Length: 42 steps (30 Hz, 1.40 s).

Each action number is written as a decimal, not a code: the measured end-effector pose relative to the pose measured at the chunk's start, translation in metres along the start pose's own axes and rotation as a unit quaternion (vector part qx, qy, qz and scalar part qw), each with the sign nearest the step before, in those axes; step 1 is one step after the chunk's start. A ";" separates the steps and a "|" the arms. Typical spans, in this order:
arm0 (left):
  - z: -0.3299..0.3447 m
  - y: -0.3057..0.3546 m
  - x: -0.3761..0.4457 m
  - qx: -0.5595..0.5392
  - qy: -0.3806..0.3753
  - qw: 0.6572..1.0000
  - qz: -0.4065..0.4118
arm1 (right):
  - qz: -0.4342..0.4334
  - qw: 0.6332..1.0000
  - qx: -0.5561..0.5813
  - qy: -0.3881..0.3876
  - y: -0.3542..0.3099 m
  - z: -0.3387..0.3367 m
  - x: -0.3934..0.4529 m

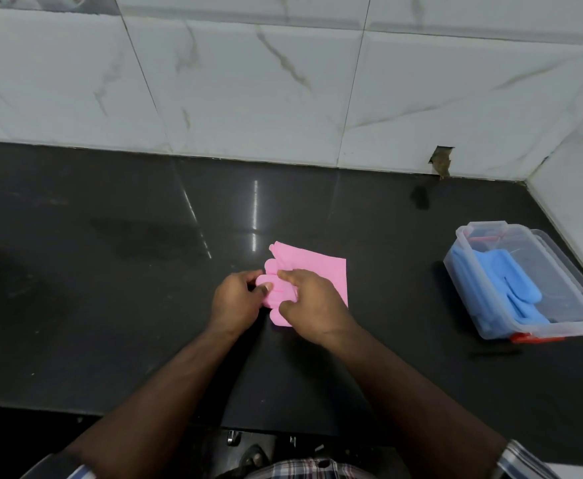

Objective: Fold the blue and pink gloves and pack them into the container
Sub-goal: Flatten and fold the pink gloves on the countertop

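We see the pink gloves [321, 271] lying flat near the middle of the black countertop [110, 305], cuff end toward the right, finger end toward the left under the hands. How many pink gloves are stacked there we cannot tell.

The left hand [236, 300] is curled at the left edge of the pink finger section, thumb and fingertips closed on a fold of pink material. The right hand [312, 305] rests on top of the gloves, fingers bent and closed down, index finger pointing left and pressing the pink fingers; it covers the lower middle of the gloves. The two hands are just beside each other, nearly touching.

Well to the right sits a clear plastic container [490, 233], open, with red clips showing at its near and far ends. The blue gloves [511, 281] already lie inside it, along the left side, fingers pointing toward the near end. The container's right part looks bare.

Behind the counter we see a white marble-pattern tiled wall [248, 81], with a chipped hole [441, 160] at its base right of centre. Both forearms come in from the bottom edge, checked shirt sleeves [521, 459] at the corners.
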State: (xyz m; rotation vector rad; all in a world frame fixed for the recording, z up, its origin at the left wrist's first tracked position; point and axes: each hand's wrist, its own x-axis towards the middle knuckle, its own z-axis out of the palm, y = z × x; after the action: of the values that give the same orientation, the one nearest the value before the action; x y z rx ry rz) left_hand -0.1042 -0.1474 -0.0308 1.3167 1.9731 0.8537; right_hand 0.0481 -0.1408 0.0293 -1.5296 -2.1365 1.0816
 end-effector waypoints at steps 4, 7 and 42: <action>-0.001 0.001 -0.002 -0.005 -0.001 1.000 -0.002 | -0.005 0.999 -0.036 0.008 -0.003 0.011 0.008; -0.002 0.005 -0.004 -0.008 -0.002 1.000 0.001 | -0.034 0.998 -0.049 0.008 -0.006 0.017 0.010; 0.000 0.004 0.012 -0.076 0.023 0.996 -0.043 | -0.104 0.931 -0.345 0.055 0.070 0.022 0.033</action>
State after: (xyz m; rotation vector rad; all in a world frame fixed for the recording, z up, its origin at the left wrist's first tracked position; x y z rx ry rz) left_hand -0.1055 -0.1351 -0.0294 1.1270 1.9443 0.9791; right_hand 0.0684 -0.1092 -0.0416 -1.5072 -2.6695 0.1517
